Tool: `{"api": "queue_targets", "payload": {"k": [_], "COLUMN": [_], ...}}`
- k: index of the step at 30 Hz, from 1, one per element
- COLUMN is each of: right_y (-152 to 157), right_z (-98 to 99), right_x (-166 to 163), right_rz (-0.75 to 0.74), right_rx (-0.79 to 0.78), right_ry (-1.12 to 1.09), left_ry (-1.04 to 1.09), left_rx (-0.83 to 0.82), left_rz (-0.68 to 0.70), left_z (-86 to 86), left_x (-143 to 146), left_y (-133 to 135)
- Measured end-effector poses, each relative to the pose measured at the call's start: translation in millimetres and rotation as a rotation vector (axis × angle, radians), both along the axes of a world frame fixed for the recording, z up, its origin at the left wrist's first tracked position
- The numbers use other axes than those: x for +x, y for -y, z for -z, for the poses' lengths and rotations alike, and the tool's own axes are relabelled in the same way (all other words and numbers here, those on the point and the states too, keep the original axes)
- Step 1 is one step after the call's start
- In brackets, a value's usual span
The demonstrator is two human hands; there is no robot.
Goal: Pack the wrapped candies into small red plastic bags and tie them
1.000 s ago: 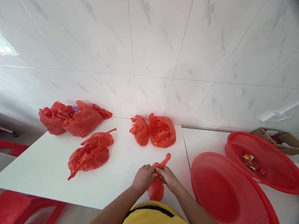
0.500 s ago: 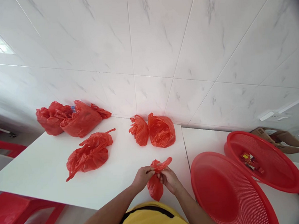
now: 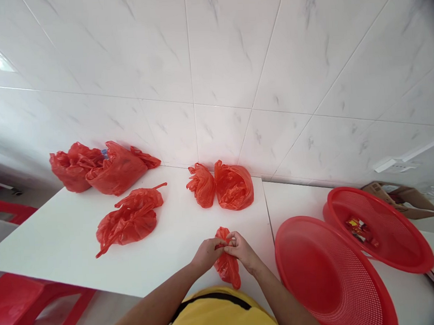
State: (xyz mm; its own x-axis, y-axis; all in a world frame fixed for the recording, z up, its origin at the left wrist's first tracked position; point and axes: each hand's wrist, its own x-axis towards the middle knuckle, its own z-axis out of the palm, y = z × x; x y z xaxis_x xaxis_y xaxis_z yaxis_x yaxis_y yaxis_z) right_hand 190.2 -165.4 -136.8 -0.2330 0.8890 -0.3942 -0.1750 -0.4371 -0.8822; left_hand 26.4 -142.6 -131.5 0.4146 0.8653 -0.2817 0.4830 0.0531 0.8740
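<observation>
Crumpled red bags [image 3: 117, 172] sit on the white desk [image 3: 180, 227], most along its back edge. Another white desk [image 3: 295, 195] right beside it holds two big red baskets [image 3: 312, 269].

The small bag [image 3: 228, 269] at the front is looking like thin plastic film, crinkled and softly glossy. The wider bag [image 3: 129, 229] to its left is showing similar shiny, wrinkled film. The tabletop [image 3: 181, 242] is appearing smooth, with a faint sheen. The near basket [image 3: 310, 269] and far basket [image 3: 395, 235], 2 in all, are showing rigid plastic with smooth rims and perforated walls. The wall tiles [image 3: 219, 60] are looking polished and glazed; the box [image 3: 423, 207] is showing matt cardboard. The stool [image 3: 15, 301] is gleaming like smooth plastic, while the garment [image 3: 218, 317] is appearing as matt cloth.
</observation>
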Motion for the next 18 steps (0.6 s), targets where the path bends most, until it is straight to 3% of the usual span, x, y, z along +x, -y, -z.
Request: {"api": "queue_targets", "payload": {"k": [9,18], "right_y": [2,-6], "right_z": [-5.0,12.1], "right_x": [-3,-9], "right_rz": [-0.11,-0.071], "right_rx": [0.217,0.196], "right_ry": [0.388,0.474], "left_ry": [-0.145,-0.151], "left_rx": [0.009,-0.051], "left_rz": [0.02,0.004], "left_z": [2.0,13.9], "left_x": [1,0], "left_y": [0,0]}}
